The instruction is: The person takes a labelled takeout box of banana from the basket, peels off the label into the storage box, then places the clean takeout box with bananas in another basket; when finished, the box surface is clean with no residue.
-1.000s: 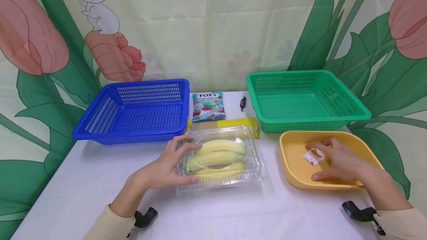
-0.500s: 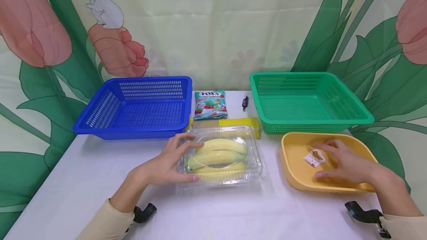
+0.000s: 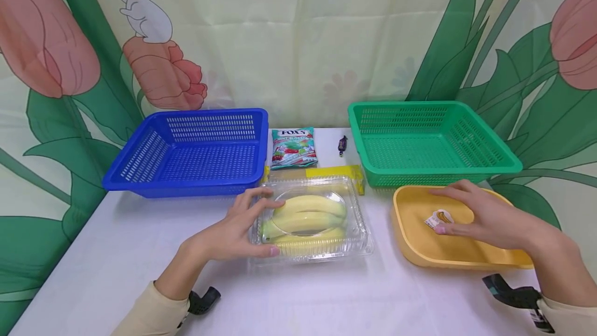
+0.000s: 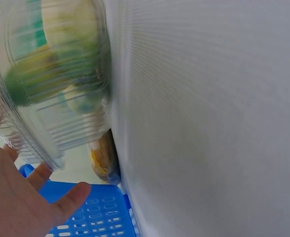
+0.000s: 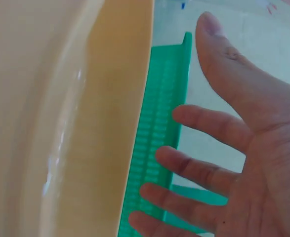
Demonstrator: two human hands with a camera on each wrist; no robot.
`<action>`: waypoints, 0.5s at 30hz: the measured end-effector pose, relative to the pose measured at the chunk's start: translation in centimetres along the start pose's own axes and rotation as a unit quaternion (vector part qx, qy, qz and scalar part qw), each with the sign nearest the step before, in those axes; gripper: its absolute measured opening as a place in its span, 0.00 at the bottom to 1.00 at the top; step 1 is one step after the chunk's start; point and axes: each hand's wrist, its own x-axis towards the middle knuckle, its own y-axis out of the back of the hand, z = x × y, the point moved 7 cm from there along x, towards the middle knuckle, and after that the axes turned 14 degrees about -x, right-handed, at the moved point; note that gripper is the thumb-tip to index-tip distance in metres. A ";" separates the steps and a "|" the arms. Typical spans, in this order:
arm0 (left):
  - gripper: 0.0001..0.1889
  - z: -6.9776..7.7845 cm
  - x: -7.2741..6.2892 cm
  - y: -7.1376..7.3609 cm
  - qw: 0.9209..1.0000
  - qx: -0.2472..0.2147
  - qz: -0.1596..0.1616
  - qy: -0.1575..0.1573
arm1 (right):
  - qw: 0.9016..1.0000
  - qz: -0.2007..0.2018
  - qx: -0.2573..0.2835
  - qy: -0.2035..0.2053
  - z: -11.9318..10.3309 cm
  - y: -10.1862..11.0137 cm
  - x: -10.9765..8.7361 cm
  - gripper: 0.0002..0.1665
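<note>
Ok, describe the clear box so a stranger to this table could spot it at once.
On the white table, find the blue basket at back left and the green basket at back right. In front of the gap between them, by the left hand, sits a lidded box. Unlike the solid-coloured baskets, it is see-through, with yellow bananas showing inside.

We see pale yellow bananas (image 3: 308, 220), an orange-yellow tub (image 3: 434, 258), a blue basket (image 3: 205, 162), a green basket (image 3: 410, 149), a white table (image 3: 326, 294), and pink tulips (image 3: 46, 40) on a creamy cloth (image 3: 326, 40).
</note>
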 end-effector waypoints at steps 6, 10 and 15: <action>0.43 0.0 -0.1 0.1 1.000 0.000 -0.001 0.004 | 0.999 0.045 -0.005 0.024 -2.0 1.1 0.4 0.42; 0.43 0.1 0.0 0.2 1.000 0.001 -0.002 0.004 | 0.997 0.066 0.010 0.041 -3.3 1.6 0.7 0.43; 0.44 0.1 0.0 0.2 1.000 -0.002 -0.003 0.012 | 0.996 0.058 0.047 0.045 -4.7 1.6 1.5 0.45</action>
